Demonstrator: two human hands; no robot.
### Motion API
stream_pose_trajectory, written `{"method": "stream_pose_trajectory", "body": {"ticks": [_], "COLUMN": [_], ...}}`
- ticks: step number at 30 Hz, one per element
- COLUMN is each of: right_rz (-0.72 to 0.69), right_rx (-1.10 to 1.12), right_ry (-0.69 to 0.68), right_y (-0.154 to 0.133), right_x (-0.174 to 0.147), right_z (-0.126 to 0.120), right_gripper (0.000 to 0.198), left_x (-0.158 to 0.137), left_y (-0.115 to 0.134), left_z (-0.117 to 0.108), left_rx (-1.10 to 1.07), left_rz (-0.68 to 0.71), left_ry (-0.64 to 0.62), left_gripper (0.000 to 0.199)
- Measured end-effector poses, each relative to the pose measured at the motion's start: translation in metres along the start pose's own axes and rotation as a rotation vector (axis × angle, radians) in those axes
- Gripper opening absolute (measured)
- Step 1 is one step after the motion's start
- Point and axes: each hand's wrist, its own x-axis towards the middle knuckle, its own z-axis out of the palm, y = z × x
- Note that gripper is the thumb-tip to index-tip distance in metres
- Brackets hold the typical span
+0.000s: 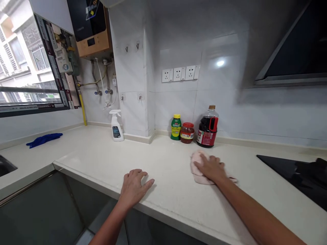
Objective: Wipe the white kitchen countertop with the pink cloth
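My right hand [212, 167] presses a pale pink cloth [198, 159] onto the white countertop [168, 170], its fingers bent over the folds. Part of the cloth sticks out beyond the wrist side of the hand. At the counter's front edge is my left hand [134, 187], holding nothing, with thumb and fingers apart. Behind the cloth, against the wall, stand a large bottle of dark sauce [207, 131] with a red handle, a red-lidded jar [187, 132] and a green bottle with a yellow cap [176, 127].
A white spray bottle [117, 126] stands by the wall column. Farther left lies a dark blue cloth [44, 139], near the sink [6, 166]. A black cooktop [288, 173] is set in at the right, below a range hood [293, 51].
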Motion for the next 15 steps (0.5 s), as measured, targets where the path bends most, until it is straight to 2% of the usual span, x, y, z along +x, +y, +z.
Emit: {"method": "stream_pose_trajectory", "body": {"ticks": [4,7,9,11,15], "right_rz": [-0.346,-0.575,-0.677,-0.753,-0.808], "right_rx": [0.088,0.153,0.183,0.222,0.299], "right_ry": [-0.031,-0.043,-0.046,-0.041,-0.016], "right_y": [-0.102,-0.145,-0.152,-0.141,-0.081], "right_x": [-0.026,-0.067,-0.095,-0.117,-0.141], "right_z": [-0.008,-0.019,-0.026,-0.032,-0.033], "right_gripper": [0.058,0.059,0.059,0.059,0.053], "left_x": [0.001,0.002,0.002,0.001,-0.001], "left_y": [-0.002,-0.004,-0.005,-0.006,-0.005], "left_z": [0.002,0.004,0.006,0.006,0.004], "left_rx": [0.009,0.016,0.032,0.053,0.076], "left_rz": [-0.051,-0.087,-0.074,-0.049,-0.019], "left_ry": [-0.010,-0.003,0.008,0.014,-0.006], "left_gripper": [0.050,0.062,0.065,0.062,0.053]}}
